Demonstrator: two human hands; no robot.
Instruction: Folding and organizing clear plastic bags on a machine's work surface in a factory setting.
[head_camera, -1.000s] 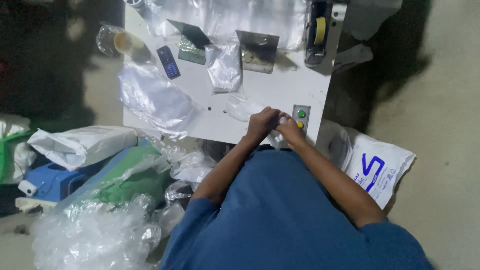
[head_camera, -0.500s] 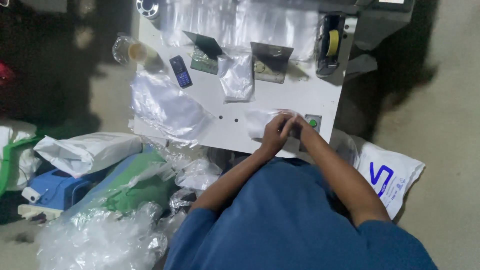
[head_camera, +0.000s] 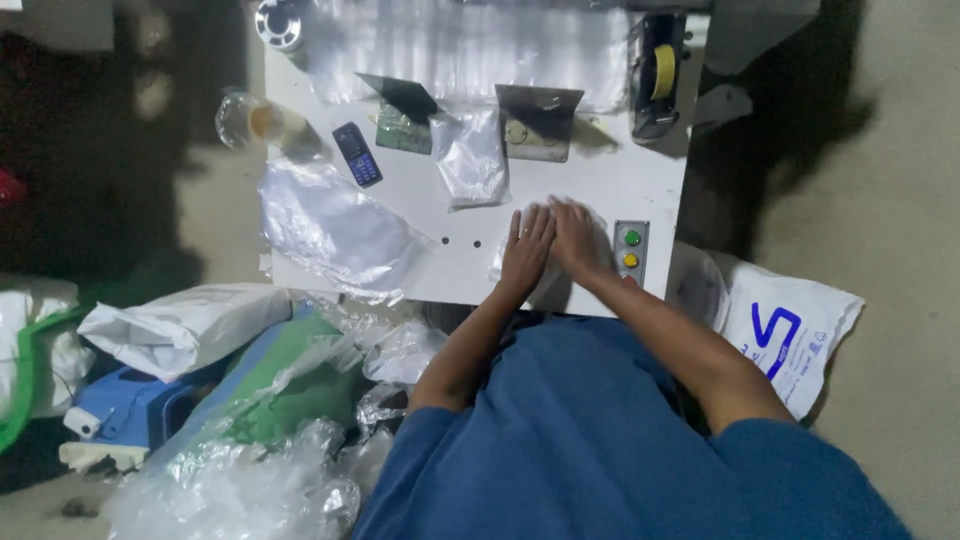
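Note:
Both my hands lie flat, side by side, on a small clear plastic bag (head_camera: 503, 262) at the near edge of the white table (head_camera: 590, 180). My left hand (head_camera: 527, 247) presses with fingers stretched and close together. My right hand (head_camera: 577, 237) rests next to it, palm down, just left of a grey box with coloured buttons (head_camera: 631, 249). Most of the bag is hidden under my hands. Another clear bag (head_camera: 470, 157) lies a little farther up the table.
A dark mobile phone (head_camera: 357, 154), two metal holders (head_camera: 540, 120) and a tape dispenser with a yellow roll (head_camera: 660, 75) sit on the table. A heap of clear bags (head_camera: 340, 225) lies at its left. White sacks (head_camera: 185, 325), a blue container (head_camera: 135, 410) and a printed bag (head_camera: 790, 325) lie on the floor.
My hands went from pinched together over the bag to spread flat on it, a little farther onto the table. The view shifted so the table sits lower in the frame.

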